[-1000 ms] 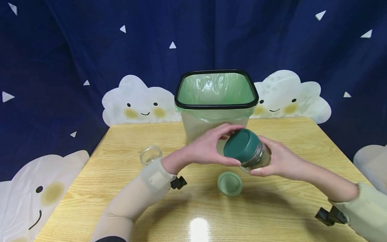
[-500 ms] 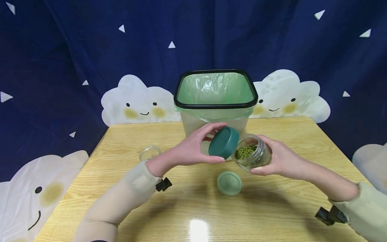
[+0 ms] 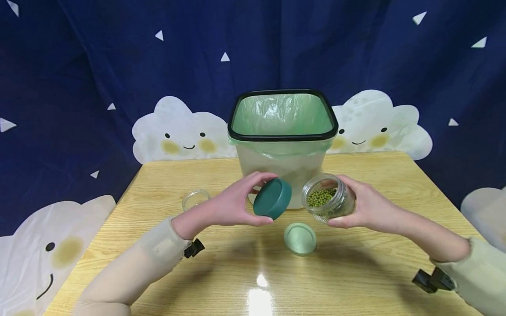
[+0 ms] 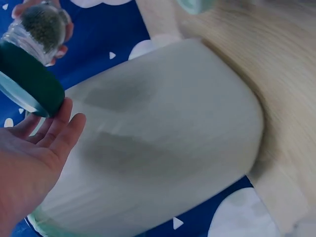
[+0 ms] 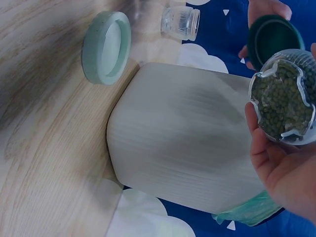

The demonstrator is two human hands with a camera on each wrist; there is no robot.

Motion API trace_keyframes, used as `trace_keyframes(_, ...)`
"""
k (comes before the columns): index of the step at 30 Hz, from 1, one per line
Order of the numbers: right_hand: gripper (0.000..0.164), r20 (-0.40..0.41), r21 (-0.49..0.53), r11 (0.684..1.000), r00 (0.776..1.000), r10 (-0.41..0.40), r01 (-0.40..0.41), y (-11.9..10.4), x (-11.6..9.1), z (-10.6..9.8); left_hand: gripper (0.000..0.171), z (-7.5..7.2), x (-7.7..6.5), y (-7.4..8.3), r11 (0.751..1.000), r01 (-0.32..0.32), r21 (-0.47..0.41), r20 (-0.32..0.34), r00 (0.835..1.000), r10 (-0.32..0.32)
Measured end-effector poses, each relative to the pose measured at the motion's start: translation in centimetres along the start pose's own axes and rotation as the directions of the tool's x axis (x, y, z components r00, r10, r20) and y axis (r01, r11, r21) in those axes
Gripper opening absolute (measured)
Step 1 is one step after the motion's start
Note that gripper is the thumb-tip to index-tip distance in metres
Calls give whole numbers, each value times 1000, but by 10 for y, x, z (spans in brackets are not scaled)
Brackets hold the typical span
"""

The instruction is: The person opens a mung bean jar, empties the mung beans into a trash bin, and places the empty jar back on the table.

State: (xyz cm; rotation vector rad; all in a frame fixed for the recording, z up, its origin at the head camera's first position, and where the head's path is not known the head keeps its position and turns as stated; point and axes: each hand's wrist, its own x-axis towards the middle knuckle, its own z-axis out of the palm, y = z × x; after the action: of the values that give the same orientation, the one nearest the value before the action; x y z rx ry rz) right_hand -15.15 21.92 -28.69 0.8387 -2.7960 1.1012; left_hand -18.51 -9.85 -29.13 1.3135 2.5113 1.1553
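My left hand [image 3: 233,202] grips a dark green lid [image 3: 272,199] between thumb and fingers, a short gap left of the jar's mouth. In my right hand [image 3: 367,205] is a clear jar [image 3: 343,206], tilted with its open mouth toward the left and holding green mung beans [image 3: 322,198]. The right wrist view shows the beans [image 5: 284,101] through the jar's bottom, with the dark lid [image 5: 274,42] beyond it. Below the hands, a pale green lid [image 3: 300,239] lies on the table. Part of a small clear jar [image 3: 195,198] is hidden behind my left forearm.
A white bin [image 3: 284,162] with a black rim and a green bag liner [image 3: 282,116] stands at the back of the wooden table [image 3: 316,285], just beyond both hands. A blue curtain [image 3: 253,44] with clouds hangs behind it.
The dark green lid has come off the jar, and my left hand has carried it left and slightly down. My right hand holds the jar in nearly the same place, its mouth now uncovered.
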Motion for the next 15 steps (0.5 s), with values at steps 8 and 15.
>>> trace_keyframes(8,84,4,-7,1000,1000,7,-7,1,0,-2,86,8,-21,-19,972,76,222,81,992,-96)
trace_keyframes(15,84,6,1,1000,1000,9,-9,2,0,-1,86,17,-34,-36,926,102,362,129,979,-159)
